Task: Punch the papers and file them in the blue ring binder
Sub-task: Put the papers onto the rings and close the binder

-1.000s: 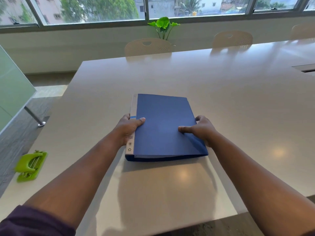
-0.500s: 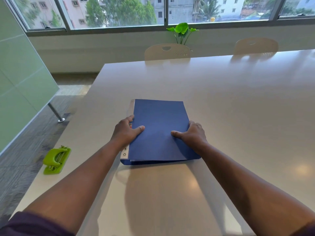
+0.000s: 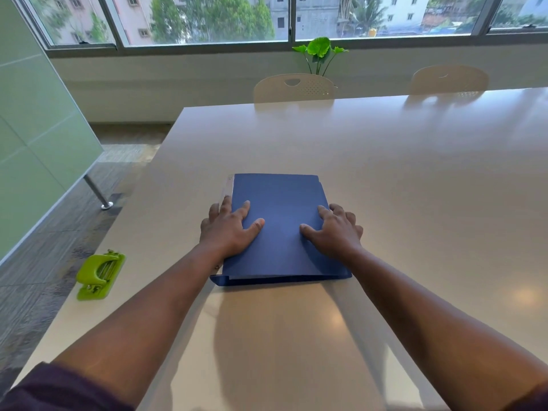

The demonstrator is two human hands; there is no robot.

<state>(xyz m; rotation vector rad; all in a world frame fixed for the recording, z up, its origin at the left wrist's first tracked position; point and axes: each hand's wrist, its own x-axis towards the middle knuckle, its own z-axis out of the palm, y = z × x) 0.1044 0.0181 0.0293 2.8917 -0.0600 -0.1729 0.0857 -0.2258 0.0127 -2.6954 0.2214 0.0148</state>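
Observation:
The blue ring binder (image 3: 280,203) lies closed and flat on the beige table (image 3: 415,179), its pale spine to the left. My left hand (image 3: 229,229) rests palm down on the binder's left side by the spine, fingers spread. On the cover's right side my right hand (image 3: 335,232) also lies flat, its outer fingers over the right edge. A lime green hole punch (image 3: 99,275) sits near the table's left edge, well apart from my left arm. No loose papers show.
Two pale chairs (image 3: 293,87) stand at the table's far side, with a green plant (image 3: 318,51) behind them under the windows. A frosted glass partition (image 3: 38,137) and open floor lie beyond the table's left edge.
My left hand has slid from gripping the spine to lying flat on the cover. The right hand has spread flatter too. The camera view has shifted right and down.

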